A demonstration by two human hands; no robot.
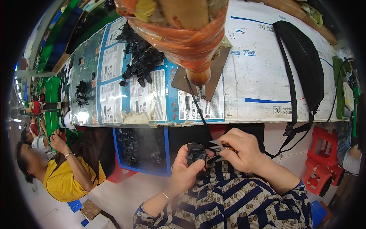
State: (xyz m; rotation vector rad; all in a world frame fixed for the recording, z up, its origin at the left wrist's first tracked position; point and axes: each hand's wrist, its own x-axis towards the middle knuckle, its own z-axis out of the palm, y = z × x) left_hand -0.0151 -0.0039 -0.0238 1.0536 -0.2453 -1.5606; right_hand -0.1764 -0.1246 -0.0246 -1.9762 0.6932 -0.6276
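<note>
My left hand [183, 173] grips a small black plastic part [196, 152], with the thumb across its near edge. Close on its right, my right hand [246, 150] is closed round a small pair of snips [215, 144]. Their pointed metal blades face the part; whether they touch it I cannot tell. Fingers hide most of the handle. Both hands are above my lap, just off the table's near edge. To the left of my hands, a blue crate [168, 152] holds many black plastic parts.
On the table [248, 82] lie a heap of black parts [143, 59] and a black bag [303, 61] with hanging straps. An orange-wrapped post [179, 38] stands over a brown board [217, 76]. Red stools [322, 152] are at right; a person in yellow [68, 175] sits at left.
</note>
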